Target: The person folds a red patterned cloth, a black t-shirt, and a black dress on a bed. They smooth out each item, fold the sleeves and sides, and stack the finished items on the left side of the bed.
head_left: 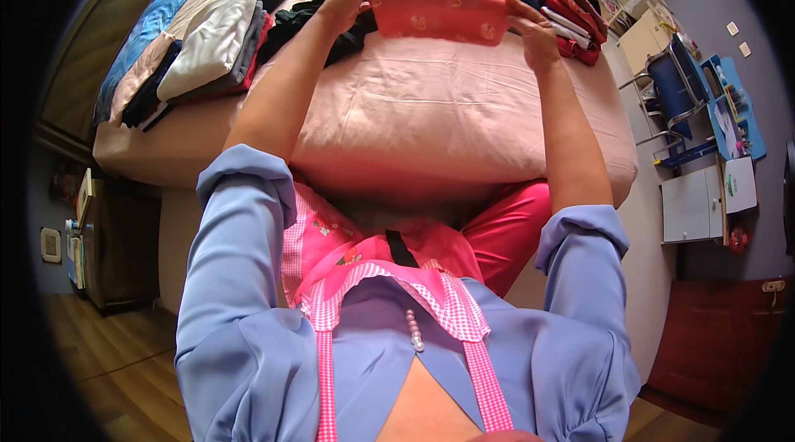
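The place was a home bedroom, as shown by the wide, pale-pink-sheeted bed (pixel 431 103), the stack of folded white, grey and red cloth garments (pixel 211 45) on it, the boxy dark-brown cabinet (pixel 128 247) nearby and the brown wood-plank floor (pixel 116 363).

The cloth (pixel 439 8) is red (with yellowish motifs).

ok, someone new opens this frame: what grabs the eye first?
Likely the red cloth, held up near the top centre between the left hand and right hand. Next, the bright pink apron over the blue shirt, low in the middle. Then the folded white garment topping a pile on the left of the pink-covered bed.
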`<action>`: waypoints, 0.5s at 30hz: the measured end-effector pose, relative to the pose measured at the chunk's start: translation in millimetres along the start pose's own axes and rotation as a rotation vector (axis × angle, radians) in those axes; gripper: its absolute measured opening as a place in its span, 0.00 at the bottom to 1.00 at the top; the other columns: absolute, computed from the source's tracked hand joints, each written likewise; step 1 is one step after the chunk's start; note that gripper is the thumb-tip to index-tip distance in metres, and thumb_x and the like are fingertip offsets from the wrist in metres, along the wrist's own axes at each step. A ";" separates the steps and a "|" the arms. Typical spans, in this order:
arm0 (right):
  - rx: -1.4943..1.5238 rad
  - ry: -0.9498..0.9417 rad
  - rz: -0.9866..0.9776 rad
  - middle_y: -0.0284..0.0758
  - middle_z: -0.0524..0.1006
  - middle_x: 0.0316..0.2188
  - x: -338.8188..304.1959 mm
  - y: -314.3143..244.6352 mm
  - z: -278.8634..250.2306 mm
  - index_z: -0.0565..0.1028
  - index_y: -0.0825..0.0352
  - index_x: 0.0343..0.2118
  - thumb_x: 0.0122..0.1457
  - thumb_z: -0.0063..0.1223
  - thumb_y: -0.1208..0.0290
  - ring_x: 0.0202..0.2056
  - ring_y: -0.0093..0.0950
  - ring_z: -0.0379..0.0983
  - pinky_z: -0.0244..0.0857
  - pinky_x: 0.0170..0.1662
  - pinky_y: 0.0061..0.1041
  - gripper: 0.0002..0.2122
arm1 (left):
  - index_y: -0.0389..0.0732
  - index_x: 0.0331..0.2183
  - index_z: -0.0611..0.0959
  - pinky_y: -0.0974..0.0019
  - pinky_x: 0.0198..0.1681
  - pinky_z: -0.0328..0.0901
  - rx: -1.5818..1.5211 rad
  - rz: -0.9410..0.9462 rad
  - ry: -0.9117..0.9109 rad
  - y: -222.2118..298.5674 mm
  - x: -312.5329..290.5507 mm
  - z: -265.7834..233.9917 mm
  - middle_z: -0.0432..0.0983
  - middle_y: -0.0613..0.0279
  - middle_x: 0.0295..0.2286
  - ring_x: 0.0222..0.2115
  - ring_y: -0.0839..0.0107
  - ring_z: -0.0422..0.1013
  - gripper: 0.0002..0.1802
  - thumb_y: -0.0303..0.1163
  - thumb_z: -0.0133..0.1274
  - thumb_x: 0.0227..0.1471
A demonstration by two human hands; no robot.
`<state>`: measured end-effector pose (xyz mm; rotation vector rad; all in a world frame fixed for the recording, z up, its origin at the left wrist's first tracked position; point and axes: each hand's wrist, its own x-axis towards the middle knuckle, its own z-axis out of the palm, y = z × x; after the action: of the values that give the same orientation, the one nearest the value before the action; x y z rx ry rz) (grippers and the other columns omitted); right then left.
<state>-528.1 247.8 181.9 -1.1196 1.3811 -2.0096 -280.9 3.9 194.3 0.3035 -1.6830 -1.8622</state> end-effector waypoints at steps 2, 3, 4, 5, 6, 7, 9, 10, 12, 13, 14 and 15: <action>0.046 -0.031 -0.077 0.35 0.77 0.40 -1.0 -6.7 -2.2 0.76 0.69 0.42 0.50 0.50 0.84 0.40 0.22 0.73 0.64 0.47 0.19 0.15 | 0.43 0.49 0.73 0.73 0.38 0.64 0.049 0.126 -0.040 6.7 6.1 -3.4 0.73 0.68 0.30 0.29 0.77 0.69 0.28 0.18 0.51 0.43; 0.081 -0.066 -0.080 0.35 0.77 0.39 -6.2 -5.5 -6.1 0.76 0.69 0.42 0.50 0.50 0.84 0.40 0.22 0.73 0.64 0.47 0.19 0.14 | 0.42 0.49 0.73 0.73 0.38 0.64 0.038 0.141 -0.069 2.2 3.6 -4.1 0.73 0.67 0.31 0.29 0.77 0.69 0.28 0.18 0.51 0.43; 0.068 -0.075 -0.074 0.35 0.77 0.39 -16.7 -0.8 -8.7 0.76 0.70 0.41 0.50 0.50 0.83 0.40 0.22 0.73 0.64 0.47 0.19 0.14 | 0.41 0.49 0.73 0.74 0.38 0.64 0.027 0.157 -0.098 -3.9 -1.6 -4.6 0.73 0.67 0.32 0.30 0.77 0.69 0.28 0.17 0.51 0.42; 0.057 -0.082 -0.062 0.35 0.77 0.39 -34.4 5.8 -9.3 0.76 0.70 0.41 0.51 0.50 0.82 0.40 0.23 0.73 0.64 0.47 0.20 0.13 | 0.40 0.49 0.73 0.74 0.39 0.64 0.016 0.166 -0.125 -14.7 -9.7 -6.4 0.72 0.67 0.33 0.30 0.77 0.69 0.28 0.17 0.51 0.42; -0.007 -0.093 -0.008 0.34 0.77 0.38 -54.4 14.3 -11.2 0.76 0.71 0.40 0.50 0.51 0.81 0.39 0.22 0.72 0.64 0.47 0.20 0.12 | 0.38 0.49 0.71 0.75 0.39 0.63 0.036 0.159 -0.114 -29.2 -25.3 -5.7 0.71 0.67 0.36 0.31 0.77 0.68 0.28 0.16 0.50 0.41; -0.065 -0.062 0.059 0.33 0.78 0.36 -79.3 24.3 -12.9 0.77 0.72 0.38 0.51 0.51 0.80 0.37 0.22 0.72 0.64 0.45 0.20 0.11 | 0.38 0.49 0.71 0.75 0.38 0.63 0.046 0.138 -0.095 -49.1 -40.2 -9.5 0.70 0.66 0.38 0.32 0.78 0.68 0.26 0.19 0.51 0.44; -0.088 -0.031 0.193 0.32 0.77 0.32 -132.5 50.0 -15.1 0.77 0.70 0.36 0.51 0.54 0.77 0.35 0.20 0.72 0.64 0.42 0.19 0.09 | 0.41 0.45 0.74 0.75 0.33 0.64 0.030 -0.074 -0.048 -83.4 -82.4 -6.9 0.70 0.69 0.34 0.29 0.81 0.67 0.21 0.28 0.57 0.47; -0.116 0.034 0.443 0.30 0.76 0.30 -157.7 58.5 -16.6 0.76 0.70 0.36 0.51 0.56 0.75 0.33 0.19 0.71 0.64 0.39 0.18 0.09 | 0.40 0.42 0.75 0.76 0.30 0.63 -0.060 -0.172 -0.079 -99.4 -105.2 -4.3 0.73 0.69 0.30 0.29 0.82 0.68 0.19 0.33 0.59 0.47; -0.213 -0.003 0.338 0.31 0.76 0.30 -190.1 80.8 -15.4 0.71 0.70 0.43 0.53 0.56 0.67 0.32 0.18 0.70 0.64 0.36 0.19 0.17 | 0.39 0.41 0.75 0.75 0.28 0.65 0.083 -0.242 0.041 -123.5 -135.1 3.6 0.73 0.67 0.28 0.27 0.81 0.69 0.19 0.39 0.58 0.49; -0.239 0.019 0.372 0.33 0.76 0.31 -197.9 79.7 -6.2 0.68 0.71 0.47 0.53 0.56 0.64 0.34 0.19 0.71 0.64 0.37 0.19 0.21 | 0.39 0.41 0.75 0.75 0.27 0.66 0.133 -0.270 0.086 -130.0 -145.9 0.3 0.73 0.66 0.28 0.27 0.80 0.70 0.20 0.41 0.58 0.49; -0.362 0.070 0.405 0.36 0.76 0.32 -195.2 79.0 -5.8 0.66 0.72 0.49 0.53 0.56 0.61 0.35 0.22 0.72 0.65 0.39 0.21 0.25 | 0.38 0.40 0.75 0.74 0.27 0.66 0.174 -0.314 0.126 -125.6 -145.8 3.7 0.73 0.64 0.28 0.27 0.79 0.70 0.22 0.43 0.58 0.48; -0.491 0.129 0.432 0.39 0.77 0.34 -185.3 79.4 -9.0 0.64 0.73 0.51 0.52 0.56 0.57 0.37 0.26 0.72 0.65 0.41 0.23 0.29 | 0.37 0.40 0.75 0.74 0.26 0.67 0.214 -0.351 0.156 -115.5 -139.2 10.5 0.74 0.63 0.29 0.27 0.78 0.71 0.24 0.45 0.59 0.47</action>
<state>-436.6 358.3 40.1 -0.7839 2.0524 -1.4950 -208.6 93.2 54.2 0.8584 -1.8093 -1.8406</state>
